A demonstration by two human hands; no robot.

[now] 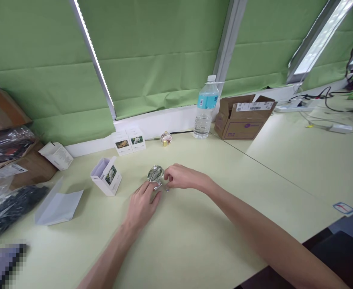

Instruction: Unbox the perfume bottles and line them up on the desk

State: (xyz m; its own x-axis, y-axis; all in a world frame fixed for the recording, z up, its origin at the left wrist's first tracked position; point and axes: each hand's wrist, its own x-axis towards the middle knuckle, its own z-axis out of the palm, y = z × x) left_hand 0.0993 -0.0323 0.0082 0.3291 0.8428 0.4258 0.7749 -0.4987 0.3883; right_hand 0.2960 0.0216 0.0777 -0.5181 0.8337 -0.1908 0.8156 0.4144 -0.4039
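Pale yellow-green laminate desk (194, 249), green roller blind (152, 52) behind. Both bare hands work low at centre, near the desk's front edge.

Left hand (142, 204): palm down, fingers curled forward, tips at the lower edge of a round, shiny chrome-and-clear-glass ornament (155, 174), which sits on the desk between the hands. Right hand (182, 177): comes in from the right, fingertips bunched just beside the ornament, above a small silver metal bit (167, 189). The hands are close but apart. Neither is visibly clamped on anything; fingers partly hide the small parts, so I cannot tell if either hand pinches one.

State of things: one white card box with a flower photo (106, 176) stands open, lid flap up, lilac inside showing. Two white photo-labelled boxes (128, 141) stand shut against the wall. Near them, a small pink-and-clear ornate bottle (166, 137) with a short gold cylinder (165, 143) just beside it. A folded white card insert (57, 204) lies left of the open box. So one box is open and its ornament out; two boxes remain shut.
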